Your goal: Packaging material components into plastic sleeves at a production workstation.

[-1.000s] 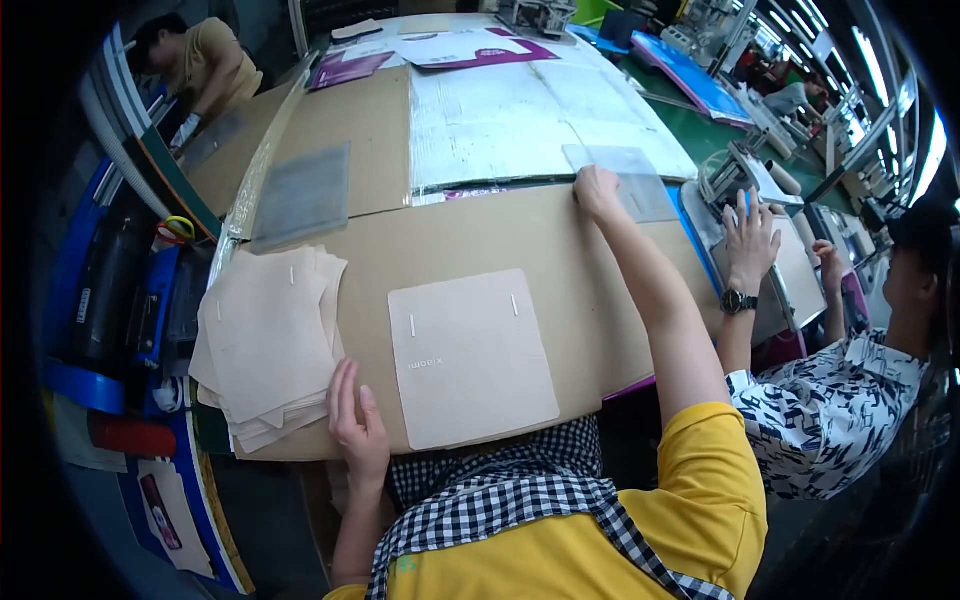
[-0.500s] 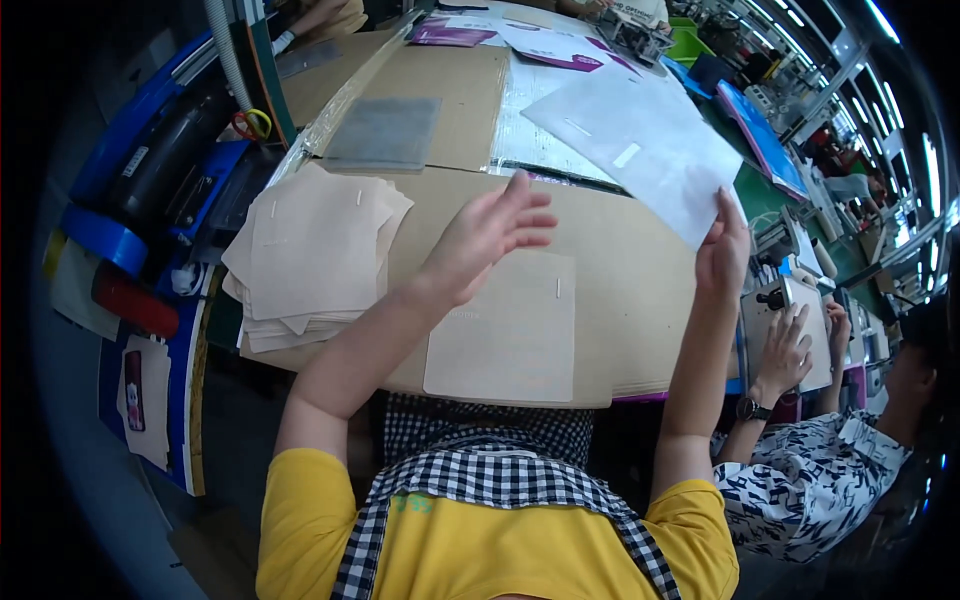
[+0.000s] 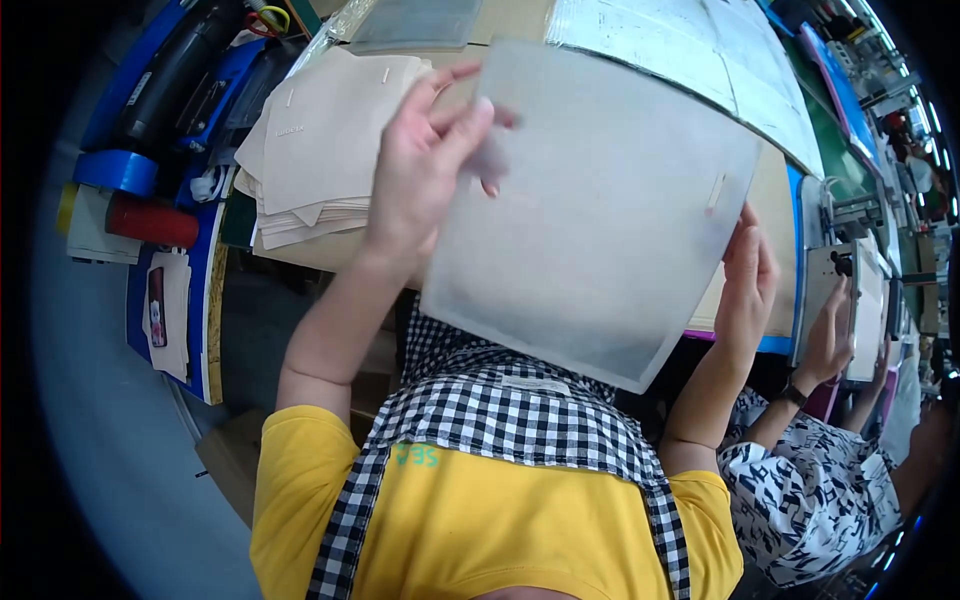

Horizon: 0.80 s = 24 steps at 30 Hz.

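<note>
Two hands hold the translucent sheet (image 3: pixel 590 210) above the table (image 3: pixel 770 200): left hand (image 3: pixel 425 160) fingers pinch its upper-left edge, right hand (image 3: pixel 745 285) fingers grip its right edge. Keep it taut and level.

A stack of tan pieces (image 3: pixel 320 150) lies left of the fingers, a red roll (image 3: pixel 150 220) farther left, a co-worker's hand (image 3: pixel 830 335) to their right.

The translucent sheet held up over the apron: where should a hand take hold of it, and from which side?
Pinch the translucent sheet at its side edges, coming in from the sides. It is thin, flat and tilted in the air, with no handle. The left hand already holds the upper left edge and the right hand the lower right edge.
</note>
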Each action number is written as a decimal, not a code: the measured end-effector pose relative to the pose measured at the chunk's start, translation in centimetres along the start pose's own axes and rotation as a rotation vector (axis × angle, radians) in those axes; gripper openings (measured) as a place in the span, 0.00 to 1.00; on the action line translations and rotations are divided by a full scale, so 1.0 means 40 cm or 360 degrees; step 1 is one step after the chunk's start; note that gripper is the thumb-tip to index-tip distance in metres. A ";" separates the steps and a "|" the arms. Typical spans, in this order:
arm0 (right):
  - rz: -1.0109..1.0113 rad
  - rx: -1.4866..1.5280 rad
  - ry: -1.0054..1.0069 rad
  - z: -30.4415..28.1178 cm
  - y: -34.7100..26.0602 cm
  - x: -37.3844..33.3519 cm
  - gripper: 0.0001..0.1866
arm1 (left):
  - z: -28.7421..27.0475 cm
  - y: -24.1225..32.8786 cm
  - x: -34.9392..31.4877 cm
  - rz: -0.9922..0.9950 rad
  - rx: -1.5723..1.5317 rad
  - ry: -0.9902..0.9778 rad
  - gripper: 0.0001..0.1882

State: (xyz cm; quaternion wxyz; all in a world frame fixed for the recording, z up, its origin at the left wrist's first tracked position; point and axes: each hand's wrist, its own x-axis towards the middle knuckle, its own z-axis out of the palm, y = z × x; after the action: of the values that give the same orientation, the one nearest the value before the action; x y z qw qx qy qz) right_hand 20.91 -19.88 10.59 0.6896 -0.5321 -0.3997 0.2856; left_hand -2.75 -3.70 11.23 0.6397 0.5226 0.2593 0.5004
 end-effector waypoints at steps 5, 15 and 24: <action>0.0107 -0.0972 0.0252 0.045 0.044 -0.062 0.18 | -0.018 -0.111 -0.087 -0.0254 0.0003 0.0136 0.21; 0.0304 -0.1025 0.0369 0.093 0.127 0.000 0.16 | -0.069 -0.161 -0.005 -0.0279 0.0571 0.0182 0.20; 0.0498 -0.1014 0.0316 0.101 0.178 0.035 0.17 | -0.103 -0.220 0.044 -0.0094 0.1292 0.0037 0.17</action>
State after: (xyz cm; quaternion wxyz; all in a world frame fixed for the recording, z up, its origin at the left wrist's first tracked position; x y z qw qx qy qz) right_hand 18.42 -14.77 4.55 0.4728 -0.7999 -0.3135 0.1957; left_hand -2.38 0.01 2.09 0.3927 0.7192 0.4580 0.3447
